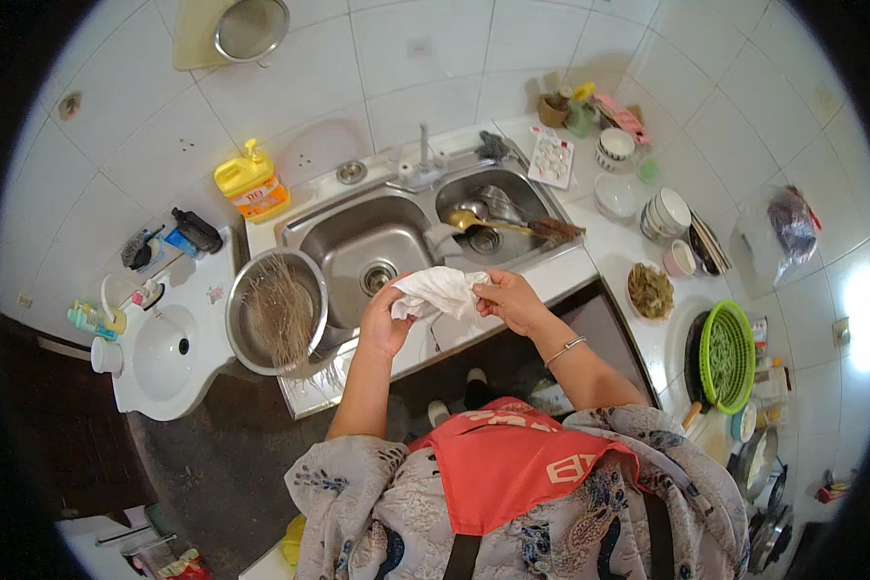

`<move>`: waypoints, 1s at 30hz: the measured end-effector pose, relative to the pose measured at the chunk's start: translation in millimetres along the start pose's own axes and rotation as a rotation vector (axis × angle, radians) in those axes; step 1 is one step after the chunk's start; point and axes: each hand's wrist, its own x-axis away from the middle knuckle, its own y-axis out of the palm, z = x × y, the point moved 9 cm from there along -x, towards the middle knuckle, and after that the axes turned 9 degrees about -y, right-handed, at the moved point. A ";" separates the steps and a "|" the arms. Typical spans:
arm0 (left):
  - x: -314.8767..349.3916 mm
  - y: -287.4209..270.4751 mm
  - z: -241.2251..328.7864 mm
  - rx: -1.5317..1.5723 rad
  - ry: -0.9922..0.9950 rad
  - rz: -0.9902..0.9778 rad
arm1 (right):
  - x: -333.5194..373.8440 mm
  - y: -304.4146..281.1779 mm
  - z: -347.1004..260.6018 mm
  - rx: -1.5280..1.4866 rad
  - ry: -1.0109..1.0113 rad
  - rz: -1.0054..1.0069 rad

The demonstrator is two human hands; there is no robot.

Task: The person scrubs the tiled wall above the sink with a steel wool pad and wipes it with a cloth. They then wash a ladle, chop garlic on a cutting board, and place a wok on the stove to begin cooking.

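Observation:
Both my hands are raised in front of the sink's front edge, with a crumpled white cloth (437,291) stretched between them. My left hand (388,321) is closed on the cloth's left end, its fingers partly covered by it. Thumb and fingers of my right hand (510,303) pinch the right end; a bracelet circles that wrist. Beyond the cloth lies a steel double sink (343,227). Its right bowl contains a golden ladle (466,219) and other metal utensils. Left of my hands, a round steel basin (239,333) holds a bundle of thin brown stalks (282,314), some hanging over its rim.
A faucet (421,159) rises behind the sink, and a yellow jug (252,184) stands at its back left. Stacked bowls (664,213), a dish of greenish-brown food (652,291) and a green basket (728,356) line the right counter. A white washbasin (161,358) is at far left.

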 end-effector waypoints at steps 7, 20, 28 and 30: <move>11.1 -37.9 -72.6 -0.049 -0.171 0.260 | 21.8 -37.1 46.9 0.172 -0.137 0.301; 24.9 -5.6 -105.3 -0.078 -0.069 0.190 | 23.8 -3.8 91.8 0.136 -0.116 -0.229; 109.8 -48.0 -52.8 -0.077 0.269 0.481 | 7.2 85.5 82.1 0.146 -0.105 -0.378; 131.6 -33.7 -33.7 -0.245 0.336 0.529 | 12.0 115.6 60.1 0.124 -0.116 -0.413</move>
